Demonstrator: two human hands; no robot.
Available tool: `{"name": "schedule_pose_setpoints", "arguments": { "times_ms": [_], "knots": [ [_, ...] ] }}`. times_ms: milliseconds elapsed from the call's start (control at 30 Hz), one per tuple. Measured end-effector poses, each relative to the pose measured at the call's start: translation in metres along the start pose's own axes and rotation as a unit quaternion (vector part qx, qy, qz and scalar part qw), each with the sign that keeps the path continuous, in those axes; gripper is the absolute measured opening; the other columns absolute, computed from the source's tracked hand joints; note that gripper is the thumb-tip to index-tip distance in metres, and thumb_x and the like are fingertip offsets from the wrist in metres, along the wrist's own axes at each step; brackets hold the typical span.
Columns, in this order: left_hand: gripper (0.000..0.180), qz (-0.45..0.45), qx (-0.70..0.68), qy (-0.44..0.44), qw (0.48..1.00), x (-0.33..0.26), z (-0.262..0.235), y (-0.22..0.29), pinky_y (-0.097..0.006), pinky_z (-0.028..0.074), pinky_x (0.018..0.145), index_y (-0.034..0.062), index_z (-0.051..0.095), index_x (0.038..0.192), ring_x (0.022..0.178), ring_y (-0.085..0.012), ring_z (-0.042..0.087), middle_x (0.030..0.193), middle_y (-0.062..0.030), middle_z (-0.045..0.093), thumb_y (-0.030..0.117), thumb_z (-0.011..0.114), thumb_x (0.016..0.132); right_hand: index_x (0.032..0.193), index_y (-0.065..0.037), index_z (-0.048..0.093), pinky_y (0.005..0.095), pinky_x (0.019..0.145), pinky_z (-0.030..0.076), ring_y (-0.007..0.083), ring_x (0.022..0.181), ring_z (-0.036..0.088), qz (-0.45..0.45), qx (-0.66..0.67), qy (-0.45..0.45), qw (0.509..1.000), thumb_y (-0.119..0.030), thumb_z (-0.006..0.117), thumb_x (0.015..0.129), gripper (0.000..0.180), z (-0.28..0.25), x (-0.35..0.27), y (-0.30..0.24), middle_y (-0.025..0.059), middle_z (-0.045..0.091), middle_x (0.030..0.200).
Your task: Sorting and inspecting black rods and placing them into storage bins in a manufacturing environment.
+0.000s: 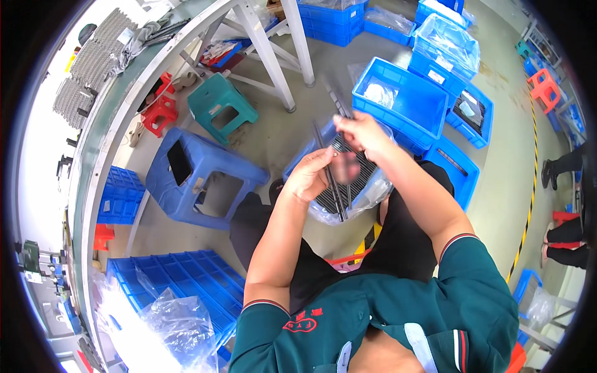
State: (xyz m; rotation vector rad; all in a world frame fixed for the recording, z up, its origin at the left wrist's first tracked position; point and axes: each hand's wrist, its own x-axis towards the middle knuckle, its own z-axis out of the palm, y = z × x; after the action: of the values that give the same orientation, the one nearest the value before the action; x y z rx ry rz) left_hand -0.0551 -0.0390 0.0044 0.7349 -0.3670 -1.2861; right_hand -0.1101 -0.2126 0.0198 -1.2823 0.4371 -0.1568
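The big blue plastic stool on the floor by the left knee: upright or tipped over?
Tipped over. The big blue plastic stool lies on its side, its hollow underside and legs facing the camera, while the teal plastic stool behind it stands upright.

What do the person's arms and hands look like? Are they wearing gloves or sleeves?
No gloves: both the left hand and the right hand are bare. The forearms are uncovered too. The person wears a dark green short-sleeved shirt, and each sleeve ends in a cuff with thin red and white stripes.

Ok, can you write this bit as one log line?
left hand: holds thin dark rods | right hand: pinches rod tops | below: plastic-lined blue bin of rods
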Motion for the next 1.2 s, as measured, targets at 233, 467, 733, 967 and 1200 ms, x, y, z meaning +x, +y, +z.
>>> {"name": "schedule_pose_setpoints", "arguments": {
  "times_ms": [233,467,733,967,1200],
  "knots": [
    [0.032,-0.009,-0.016,-0.009,1.000,-0.002,-0.003,-0.011,-0.036,0.046,0.070,0.0035,0.060,0.087,0.076,-0.0188,0.052,0.087,-0.0060,0.057,0.036,0.059,0.087,0.083,-0.001,0.053,0.0218,0.038,0.034,0.0067,0.042,0.044,0.051,-0.124,-0.078,0.988,-0.019,0.064,0.084,0.021,0.022,-0.007,0.005,0.0019,0.053,0.059],
    [0.033,0.063,-0.051,0.077,0.994,0.003,-0.010,-0.006,-0.039,0.048,0.067,0.0046,0.056,0.082,0.067,-0.0158,0.049,0.074,-0.0016,0.049,0.036,0.054,0.090,0.081,-0.003,0.054,0.0219,0.046,0.036,0.0069,0.051,0.047,-0.019,-0.143,-0.041,0.989,-0.028,0.054,0.091,0.027,0.020,-0.003,0.012,0.0019,0.053,0.060],
    [0.033,0.207,-0.155,0.291,0.921,0.000,-0.036,0.017,-0.033,0.042,0.058,0.0038,0.058,0.090,0.060,-0.0146,0.046,0.069,-0.0010,0.046,0.037,0.055,0.090,0.096,-0.005,0.050,0.0203,0.040,0.030,0.0073,0.045,0.042,0.020,-0.126,-0.093,0.988,-0.016,0.053,0.089,0.013,0.010,-0.025,0.008,0.0065,0.057,0.065],
    [0.034,0.257,-0.138,0.268,0.918,0.001,-0.031,0.017,-0.032,0.042,0.059,0.0033,0.056,0.093,0.062,-0.0136,0.044,0.069,-0.0011,0.044,0.037,0.053,0.091,0.097,-0.007,0.050,0.0198,0.036,0.030,0.0062,0.042,0.044,0.056,-0.166,-0.114,0.978,-0.017,0.052,0.090,0.012,0.015,-0.043,0.003,0.0039,0.057,0.064],
    [0.031,0.244,-0.092,0.270,0.927,0.006,-0.023,0.008,-0.028,0.040,0.053,0.0026,0.056,0.089,0.058,-0.0115,0.043,0.065,0.0007,0.043,0.034,0.056,0.090,0.097,-0.006,0.051,0.0201,0.035,0.029,0.0063,0.041,0.043,0.027,-0.163,-0.115,0.980,-0.016,0.051,0.090,0.012,0.019,-0.043,0.005,0.0033,0.055,0.062]
  ]
}}
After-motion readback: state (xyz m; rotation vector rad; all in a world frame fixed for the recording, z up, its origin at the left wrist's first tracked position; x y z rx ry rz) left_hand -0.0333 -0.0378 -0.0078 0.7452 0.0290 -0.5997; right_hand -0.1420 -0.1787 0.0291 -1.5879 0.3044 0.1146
